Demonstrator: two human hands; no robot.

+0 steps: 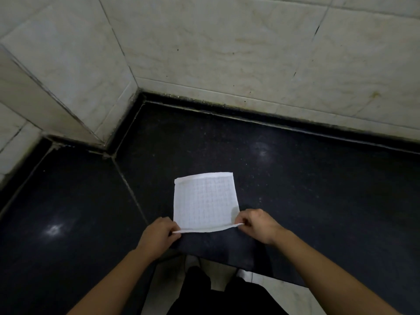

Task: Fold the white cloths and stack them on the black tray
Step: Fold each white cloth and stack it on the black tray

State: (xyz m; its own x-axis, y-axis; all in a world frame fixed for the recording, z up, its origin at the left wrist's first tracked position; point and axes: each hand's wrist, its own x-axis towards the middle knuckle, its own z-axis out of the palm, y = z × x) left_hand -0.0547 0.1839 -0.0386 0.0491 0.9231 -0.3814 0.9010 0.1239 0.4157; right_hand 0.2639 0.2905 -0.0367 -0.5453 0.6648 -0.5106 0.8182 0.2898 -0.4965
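Note:
A white cloth (205, 200) with a faint grid weave lies flat on the black stone counter (295, 178), its far edge folded into a narrow hem. My left hand (159, 235) pinches the near left corner, and my right hand (259, 225) pinches the near right corner. The near edge is lifted slightly off the counter between them. No black tray can be told apart from the dark counter.
Pale marble-tiled walls (227, 53) close the counter at the back and left, meeting in a corner. A seam (129, 185) runs across the counter to the left of the cloth. The counter's front edge (227, 260) is just below my hands, with light floor beneath.

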